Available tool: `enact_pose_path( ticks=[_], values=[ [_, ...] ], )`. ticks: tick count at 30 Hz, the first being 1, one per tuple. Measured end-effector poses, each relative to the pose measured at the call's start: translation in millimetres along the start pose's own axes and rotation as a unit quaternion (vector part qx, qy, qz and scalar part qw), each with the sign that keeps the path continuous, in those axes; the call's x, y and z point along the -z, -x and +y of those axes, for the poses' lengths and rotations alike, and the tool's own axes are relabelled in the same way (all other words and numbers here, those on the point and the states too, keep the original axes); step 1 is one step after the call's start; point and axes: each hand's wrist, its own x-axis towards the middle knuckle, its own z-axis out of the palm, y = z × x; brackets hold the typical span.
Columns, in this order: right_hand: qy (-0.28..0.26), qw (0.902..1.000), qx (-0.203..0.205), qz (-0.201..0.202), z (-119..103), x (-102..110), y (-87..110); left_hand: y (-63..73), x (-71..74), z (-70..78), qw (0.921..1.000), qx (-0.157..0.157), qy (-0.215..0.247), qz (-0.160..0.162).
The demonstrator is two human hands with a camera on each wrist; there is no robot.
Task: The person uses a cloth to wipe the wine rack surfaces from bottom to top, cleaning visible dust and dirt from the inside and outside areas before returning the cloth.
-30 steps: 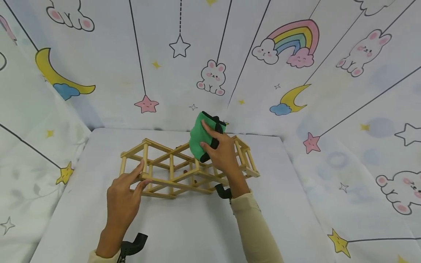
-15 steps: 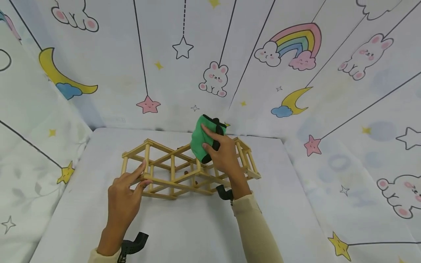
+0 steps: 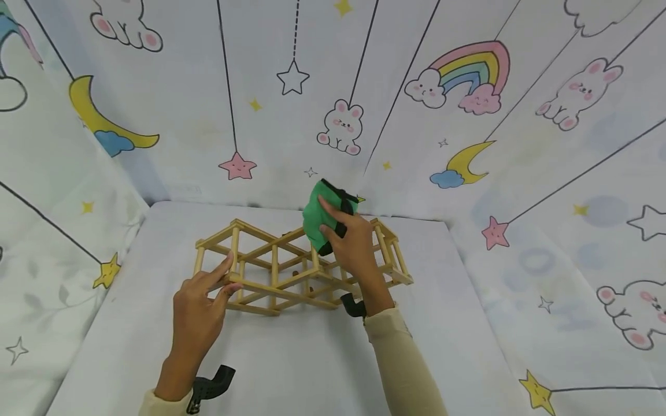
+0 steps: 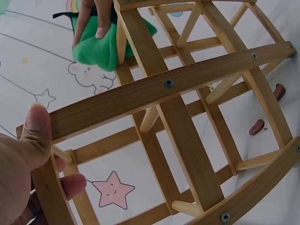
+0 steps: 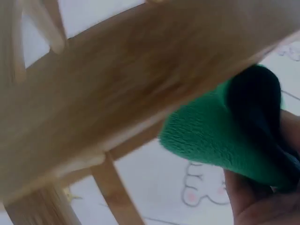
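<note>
A light wooden lattice rack [image 3: 276, 283] of slats and round dowels, joined by metal screws, stands on the white surface. My left hand [image 3: 200, 306] grips its near left corner, thumb on a slat [image 4: 108, 105] and fingers behind it in the left wrist view. With my right hand [image 3: 356, 245] I hold a folded green cloth with black edging [image 3: 317, 219] against the upper middle of the rack. Close up, the fuzzy green cloth [image 5: 201, 131] lies along a wooden bar [image 5: 117, 84], pinched between thumb and fingers.
Small brown pieces [image 4: 256, 127] lie on the white surface behind the rack. White fabric printed with rabbits, stars and moons hangs behind and to both sides. A black wrist mount [image 3: 213, 384] shows on my left wrist, another [image 3: 352, 305] on my right.
The head view has shifted slightly. My right hand and the cloth have moved only a little at the rack's upper bar; the left hand keeps its grip on the corner.
</note>
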Motion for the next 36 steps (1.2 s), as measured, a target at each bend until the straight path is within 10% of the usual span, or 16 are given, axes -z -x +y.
enact_pose_path(
  ticks=[5,13,17,22,29,36],
  values=[
    [-0.032,0.9872,-0.006,-0.156,-6.9,26.8,6.6,0.7,0.1,-0.4,1.0,-0.004,-0.001,0.0],
    [-0.045,0.9985,-0.009,0.029,-5.7,2.5,-9.3,0.8,-1.1,-1.1,1.0,0.006,0.003,0.007],
    [0.001,0.9981,-0.013,-0.061,-3.0,4.7,-7.7,2.1,-4.8,-0.4,1.0,0.007,0.003,0.005],
    [-0.044,0.9716,-0.015,-0.232,-10.6,40.1,-7.4,0.9,-6.5,0.1,0.9999,0.005,0.007,0.009],
    [-0.04,0.9968,0.001,-0.069,-10.1,19.9,-7.1,-0.5,-14.1,1.0,0.9996,0.011,0.025,0.01],
    [-0.012,0.981,0.025,-0.192,-19.7,40.8,1.2,-1.6,-20.3,4.7,0.9997,0.012,0.018,0.014]
  ],
)
